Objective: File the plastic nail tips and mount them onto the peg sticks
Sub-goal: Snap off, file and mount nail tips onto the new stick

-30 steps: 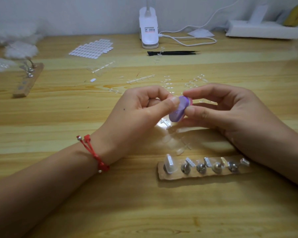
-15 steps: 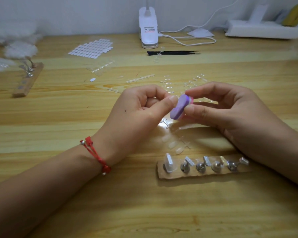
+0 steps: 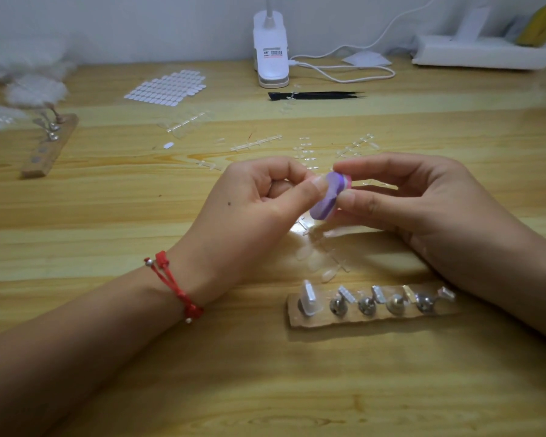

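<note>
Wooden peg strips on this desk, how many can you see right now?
2. The near strip lies on the desk just below the right hand. The far strip lies toward the left edge, angled. Others may sit out of view.

The bench (image 3: 108, 200) was pale wood with a strong grain, under a smooth varnish that showed a bright glare. The file block (image 3: 327, 201) had a matt, fine-gritted purple face over a pink layer and looked foam-like. The peg strip (image 3: 360, 321) was bare, dull wood with rough edges. Its ball pegs (image 3: 394, 304) were polished metal, bright and mirror-like. The nail tips (image 3: 328, 274) were thin, clear, glossy plastic, almost lost against the wood. The bracelet (image 3: 174, 285) was red cord with a small metal bead. The lamp base (image 3: 271, 52) was smooth white plastic, and the tweezers (image 3: 316, 96) were matt black.
</note>
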